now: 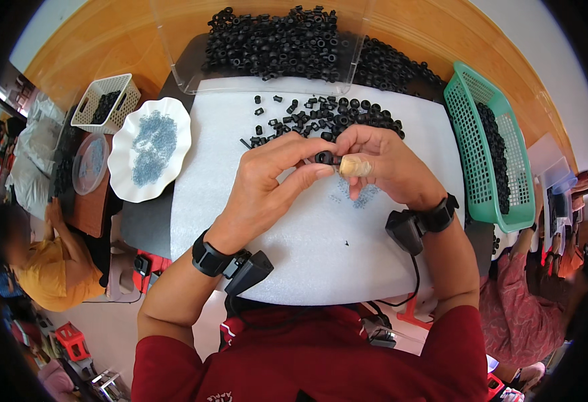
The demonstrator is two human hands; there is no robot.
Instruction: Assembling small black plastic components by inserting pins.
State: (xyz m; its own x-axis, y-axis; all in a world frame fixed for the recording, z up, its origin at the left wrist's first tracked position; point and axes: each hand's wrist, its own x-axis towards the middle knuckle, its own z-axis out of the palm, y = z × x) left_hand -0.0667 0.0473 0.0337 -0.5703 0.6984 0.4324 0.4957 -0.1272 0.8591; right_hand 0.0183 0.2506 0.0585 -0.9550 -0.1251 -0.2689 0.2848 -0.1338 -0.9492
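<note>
Above the middle of the white foam sheet, my left hand (pixel 267 175) pinches a small black round plastic part (pixel 323 157) between thumb and fingers, its hollow end showing. My right hand (pixel 396 164) meets it from the right, fingers curled and closed. Tan tape (pixel 357 165) wraps its thumb tip, which lies close beside the black part. Whatever those right fingertips hold is hidden. Under my right hand lies a small heap of clear bluish rings (pixel 361 195). Just beyond both hands, many loose black plastic parts (pixel 320 115) are scattered over the sheet.
A clear bin (pixel 260 82) heaped with black parts stands at the back. At left are a white scalloped plate (pixel 181 144) of clear rings and a white basket (pixel 133 97). A green basket (pixel 471 167) stands at right. Other people sit on both sides.
</note>
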